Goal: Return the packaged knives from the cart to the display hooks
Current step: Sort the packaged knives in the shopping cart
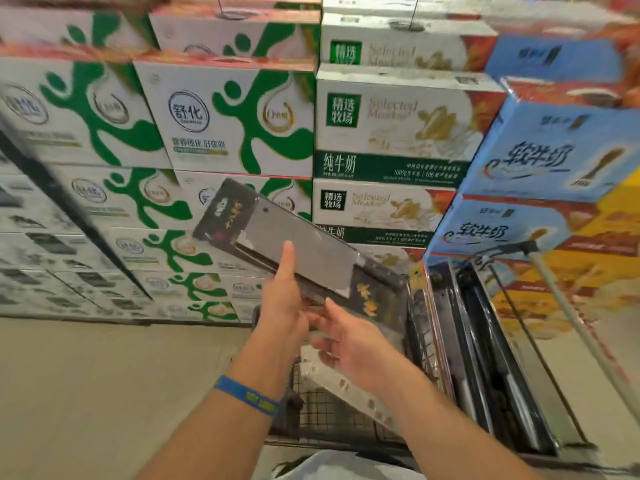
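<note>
Glossy black rectangular cleaver pack (304,244) | left hand (282,303) fingers grip it | right hand (349,341) fingers slack

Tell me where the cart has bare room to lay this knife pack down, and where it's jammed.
In the cart, bare wire mesh shows at the near-left corner, beside the white pack lying there. The right half is crowded: packaged knives stand on edge, side by side. The floor left of the cart is bare too.

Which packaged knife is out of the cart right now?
The cleaver pack gripped by the left hand above the cart; the other packs stand inside it.
</note>
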A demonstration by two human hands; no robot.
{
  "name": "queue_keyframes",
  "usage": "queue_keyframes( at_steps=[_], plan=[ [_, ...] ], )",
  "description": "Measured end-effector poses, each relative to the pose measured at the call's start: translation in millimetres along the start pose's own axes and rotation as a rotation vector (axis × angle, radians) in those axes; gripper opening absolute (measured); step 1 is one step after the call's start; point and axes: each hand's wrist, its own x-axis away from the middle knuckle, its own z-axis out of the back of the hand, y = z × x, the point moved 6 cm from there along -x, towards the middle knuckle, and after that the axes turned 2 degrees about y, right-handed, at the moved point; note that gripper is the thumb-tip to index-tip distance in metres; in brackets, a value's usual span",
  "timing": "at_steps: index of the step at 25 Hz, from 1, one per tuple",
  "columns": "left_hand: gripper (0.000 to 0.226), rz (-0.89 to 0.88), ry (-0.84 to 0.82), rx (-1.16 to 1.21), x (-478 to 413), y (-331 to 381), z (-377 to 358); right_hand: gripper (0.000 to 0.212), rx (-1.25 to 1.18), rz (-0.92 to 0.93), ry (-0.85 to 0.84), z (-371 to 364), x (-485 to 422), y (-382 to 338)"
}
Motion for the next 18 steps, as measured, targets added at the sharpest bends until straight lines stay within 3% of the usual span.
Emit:
queue_keyframes(
  at_steps=[2, 6, 8, 10, 12, 14, 16, 18],
  plan=[
    [0.059, -0.046, -0.022, 0.043, -5, 15, 2, 0.030, 0.247, -0.008, 0.142, 16, 4, 2],
    [0.038, -0.048, -0.069, -0.033, -7, 11, 18, 0.020, 0.523, 0.381, 0.424, 46, 14, -47],
    [0.038, -0.063, -0.138, -0.135, -3, 1, 22, 0.043, 0.641, 0.505, 0.420, 43, 8, -65],
    [0.034, -0.115, -0.237, -0.322, 4, -16, 27, 0.063, 0.628, 0.485, 0.322, 31, -5, -60],
    [0.027, -0.170, -0.357, -0.570, 12, -40, 35, 0.058, 0.514, 0.416, 0.224, 17, -14, -40],
    [0.027, -0.160, -0.453, -0.855, 16, -68, 47, 0.054, 0.361, 0.339, 0.246, 16, -21, -15],
    [0.020, -0.120, -0.522, -1.102, 18, -95, 63, 0.072, 0.236, 0.209, 0.257, 17, -28, 15],
    [0.009, -0.151, -0.563, -1.206, 19, -115, 80, 0.098, 0.298, 0.086, 0.261, 19, -34, 48]
  ],
)
